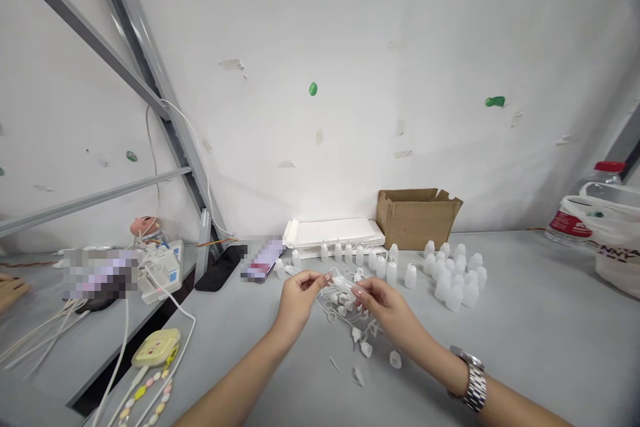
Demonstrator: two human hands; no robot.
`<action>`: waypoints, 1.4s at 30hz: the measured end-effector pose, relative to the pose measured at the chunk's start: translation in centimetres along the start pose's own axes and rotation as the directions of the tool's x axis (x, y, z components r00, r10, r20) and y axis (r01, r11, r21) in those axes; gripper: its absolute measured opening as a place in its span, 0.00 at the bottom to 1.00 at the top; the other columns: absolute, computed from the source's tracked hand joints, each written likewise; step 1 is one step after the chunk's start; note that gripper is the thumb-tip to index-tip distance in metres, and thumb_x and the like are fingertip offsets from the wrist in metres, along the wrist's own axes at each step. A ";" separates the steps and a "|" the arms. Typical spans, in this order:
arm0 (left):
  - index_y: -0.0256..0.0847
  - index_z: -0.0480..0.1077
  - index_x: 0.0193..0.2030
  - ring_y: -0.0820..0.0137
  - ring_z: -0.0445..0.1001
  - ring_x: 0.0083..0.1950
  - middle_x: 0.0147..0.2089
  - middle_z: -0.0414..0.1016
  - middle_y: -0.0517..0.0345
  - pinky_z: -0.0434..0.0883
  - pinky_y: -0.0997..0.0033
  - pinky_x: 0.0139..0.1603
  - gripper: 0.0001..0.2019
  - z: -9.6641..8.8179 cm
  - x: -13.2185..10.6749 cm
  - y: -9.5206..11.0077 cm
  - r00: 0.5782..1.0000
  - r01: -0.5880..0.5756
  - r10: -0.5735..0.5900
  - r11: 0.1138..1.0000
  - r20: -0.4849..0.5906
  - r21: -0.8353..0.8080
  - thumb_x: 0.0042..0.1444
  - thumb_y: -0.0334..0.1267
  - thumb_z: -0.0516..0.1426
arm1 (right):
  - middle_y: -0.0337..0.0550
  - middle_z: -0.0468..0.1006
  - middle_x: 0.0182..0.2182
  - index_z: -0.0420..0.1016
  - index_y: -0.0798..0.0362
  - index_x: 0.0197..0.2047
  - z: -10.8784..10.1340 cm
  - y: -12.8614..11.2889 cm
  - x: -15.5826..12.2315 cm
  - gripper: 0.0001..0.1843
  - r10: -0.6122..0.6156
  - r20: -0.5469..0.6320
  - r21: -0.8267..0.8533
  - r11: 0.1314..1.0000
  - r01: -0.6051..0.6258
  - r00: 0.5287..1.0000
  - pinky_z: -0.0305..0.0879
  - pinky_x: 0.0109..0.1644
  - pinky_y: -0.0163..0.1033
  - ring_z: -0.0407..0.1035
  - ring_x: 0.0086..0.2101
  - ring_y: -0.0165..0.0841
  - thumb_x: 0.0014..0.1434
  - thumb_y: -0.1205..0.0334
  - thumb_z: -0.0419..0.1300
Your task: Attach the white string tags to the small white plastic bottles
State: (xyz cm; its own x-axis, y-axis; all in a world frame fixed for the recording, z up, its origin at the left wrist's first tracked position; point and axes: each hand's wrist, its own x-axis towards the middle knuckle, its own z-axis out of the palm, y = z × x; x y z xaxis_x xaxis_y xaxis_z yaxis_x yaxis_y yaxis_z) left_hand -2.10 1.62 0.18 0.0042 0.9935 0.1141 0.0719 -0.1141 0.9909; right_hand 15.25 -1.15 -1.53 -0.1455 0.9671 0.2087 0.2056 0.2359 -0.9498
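Note:
My left hand (299,298) and my right hand (381,303) meet over the grey table (540,347), both pinched on a small clear plastic tube piece (340,283) held between them. Below the hands lies a scatter of small white caps and thin plastic pieces (357,333). Behind them stand a row of small white bottles (350,254) and a cluster of capless white bottles (457,273). A metal watch (473,383) sits on my right wrist.
An open cardboard box (417,217) and a stack of white sheets (333,233) stand against the wall. A plastic bag and a red-capped bottle (597,210) are at far right. At left lie a power strip (156,347), cables, a black phone (217,270) and a metal frame (150,73).

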 end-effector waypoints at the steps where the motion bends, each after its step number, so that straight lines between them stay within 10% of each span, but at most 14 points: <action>1: 0.37 0.75 0.24 0.65 0.71 0.34 0.26 0.76 0.54 0.66 0.69 0.38 0.13 0.0 0.0 0.0 1.000 0.002 -0.002 1.000 0.004 -0.002 0.40 0.47 0.62 | 0.41 0.73 0.25 0.68 0.54 0.31 0.0 -0.1 0.0 0.18 -0.002 -0.004 -0.002 1.000 0.002 1.000 0.62 0.32 0.37 0.67 0.28 0.33 0.56 0.47 0.51; 10: 0.36 0.75 0.36 0.62 0.72 0.43 0.38 0.78 0.52 0.65 0.67 0.46 0.18 1.2 -1.1 0.1 0.958 0.092 -0.049 0.986 0.284 -0.140 0.43 0.48 0.61 | 0.40 0.73 0.24 0.69 0.54 0.31 0.4 0.1 -0.4 0.20 0.008 0.040 -0.005 1.000 -0.007 0.999 0.62 0.31 0.36 0.67 0.27 0.33 0.57 0.45 0.50; 16: 0.38 0.75 0.32 0.61 0.73 0.41 0.36 0.78 0.52 0.65 0.66 0.44 0.13 -0.4 0.4 0.2 0.997 -0.056 0.049 0.992 0.066 0.112 0.44 0.46 0.59 | 0.41 0.74 0.27 0.69 0.54 0.41 0.2 0.2 -0.4 0.19 0.018 0.036 -0.104 0.994 -0.014 0.999 0.62 0.33 0.38 0.67 0.30 0.34 0.59 0.48 0.47; 23: 0.41 0.62 0.52 0.61 0.72 0.42 0.39 0.77 0.51 0.62 0.69 0.38 0.19 -3.1 2.8 -1.5 0.990 0.012 0.113 0.552 -0.089 0.833 0.52 0.37 0.54 | 0.39 0.73 0.24 0.69 0.54 0.37 -0.2 0.9 0.3 0.17 0.052 -0.006 -0.058 0.997 -0.052 0.999 0.63 0.30 0.37 0.67 0.25 0.32 0.59 0.51 0.48; 42: 0.41 0.62 0.47 0.60 0.73 0.43 0.41 0.76 0.48 0.61 0.70 0.33 0.13 -3.6 1.7 0.3 0.999 0.014 0.032 0.200 -0.021 0.980 0.54 0.35 0.52 | 0.42 0.70 0.30 0.70 0.53 0.33 -0.7 1.3 0.4 0.09 -0.044 0.003 -0.443 0.895 0.040 0.999 0.62 0.35 0.40 0.65 0.31 0.33 0.57 0.64 0.49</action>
State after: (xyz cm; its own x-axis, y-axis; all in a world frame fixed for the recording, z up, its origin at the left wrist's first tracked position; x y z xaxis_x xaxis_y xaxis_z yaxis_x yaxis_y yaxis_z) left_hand -5.71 3.30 0.95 -0.0142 0.9889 0.1476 0.9916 -0.0050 0.1289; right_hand 16.09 -0.44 -2.51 -0.1567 0.9557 0.2493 0.6074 0.2923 -0.7386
